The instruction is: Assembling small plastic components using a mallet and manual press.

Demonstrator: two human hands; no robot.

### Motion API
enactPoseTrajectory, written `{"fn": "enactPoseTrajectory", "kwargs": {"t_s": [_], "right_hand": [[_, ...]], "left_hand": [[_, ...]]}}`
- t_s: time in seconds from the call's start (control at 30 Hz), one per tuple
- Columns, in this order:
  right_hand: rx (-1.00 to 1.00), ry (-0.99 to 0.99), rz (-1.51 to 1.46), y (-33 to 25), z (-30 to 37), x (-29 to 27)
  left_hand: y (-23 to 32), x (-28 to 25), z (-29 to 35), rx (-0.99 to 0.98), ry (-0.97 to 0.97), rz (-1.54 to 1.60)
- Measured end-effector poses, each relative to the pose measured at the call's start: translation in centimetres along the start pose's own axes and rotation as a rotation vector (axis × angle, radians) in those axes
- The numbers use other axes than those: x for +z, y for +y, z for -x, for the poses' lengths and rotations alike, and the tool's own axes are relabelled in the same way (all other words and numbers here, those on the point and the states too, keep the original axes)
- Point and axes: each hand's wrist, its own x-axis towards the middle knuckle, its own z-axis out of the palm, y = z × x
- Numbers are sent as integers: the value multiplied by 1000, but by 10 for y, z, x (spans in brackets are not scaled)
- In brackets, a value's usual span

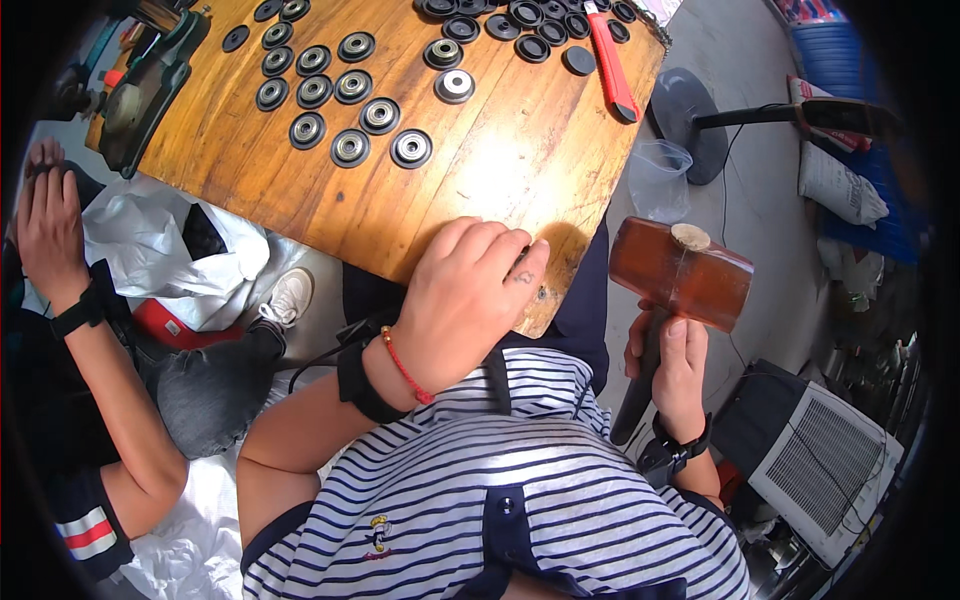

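My right hand (680,365) is wrapped round the dark handle of a mallet (690,270) with a translucent amber-brown head, raised beside the near right corner of the wooden table (400,215). On that corner rests my left hand (470,290), its fingers curled down and pressed together. A small dark bit shows between thumb and forefinger; what it belongs to is hidden. Farther off on the tabletop lie several black round discs with metal bearings in their centres, the nearest a bearing disc (411,149). One disc (455,86) has a paler, whitish centre.
Plain black rings (531,47) crowd the far edge, with a red utility knife (612,65) beside them. A dark metal tool (150,95) stands at the table's left edge. At left is another person's arm (120,370). A fan base (690,120) and plastic bag (658,180) are right.
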Motion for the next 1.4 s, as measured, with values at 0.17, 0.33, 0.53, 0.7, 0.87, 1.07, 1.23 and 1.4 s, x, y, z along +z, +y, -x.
{"fn": "enactPoseTrajectory", "kwargs": {"t_s": [0.17,0.33,0.53,0.7,0.87,1.07,1.23,1.4], "right_hand": [[29,27,-19,5,2,-8],[-27,-8,26,6,1,-7],[-21,-45,86,6,11,-12],[-18,-178,518,-27,-6,2],[-183,-374,1072,-22,-18,19],[-208,-206,636,-53,2,7],[-444,-329,1035,-28,-19,25],[48,-425,912,-44,-40,34]], "left_hand": [[-33,-41,-28,-85,134,-409],[-56,-29,-52,-170,62,-518],[16,7,12,35,-60,-135],[5,33,34,-38,213,-1],[-5,47,41,-129,414,-127],[-9,57,46,-169,400,-110],[-5,54,40,-168,452,-30],[-5,47,40,-211,399,-13]]}}
